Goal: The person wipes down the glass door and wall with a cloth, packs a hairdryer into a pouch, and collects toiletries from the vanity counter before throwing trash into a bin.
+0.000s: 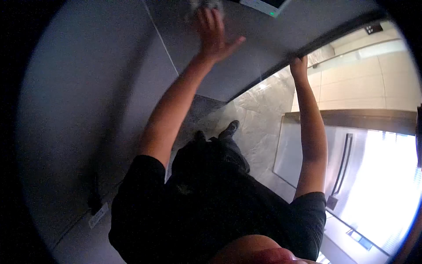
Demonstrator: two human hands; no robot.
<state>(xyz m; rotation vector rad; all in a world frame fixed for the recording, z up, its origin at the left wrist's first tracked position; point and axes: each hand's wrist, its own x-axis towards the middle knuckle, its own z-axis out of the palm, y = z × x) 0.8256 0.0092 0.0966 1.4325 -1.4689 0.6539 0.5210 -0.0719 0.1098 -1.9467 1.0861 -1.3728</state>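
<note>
My left hand [214, 42] reaches up against a dark grey panel [250, 50], its fingers stretched out and its thumb spread to the side. Under the fingertips is a blurred grey-white thing [206, 6] that looks like a cloth, partly cut off by the top of the view. Farther right, my right hand [299, 67] is closed at the panel's long dark edge [281, 65]. Its fingers seem to curl round that edge, though their tips are hidden.
A pale device with a green light [268, 8] sits on the panel near the top. Below lies a marbled floor [259, 105] with my feet on it. A glossy cabinet with a long dark handle [343, 163] stands at right. At lower left is a cable with a white label [98, 215].
</note>
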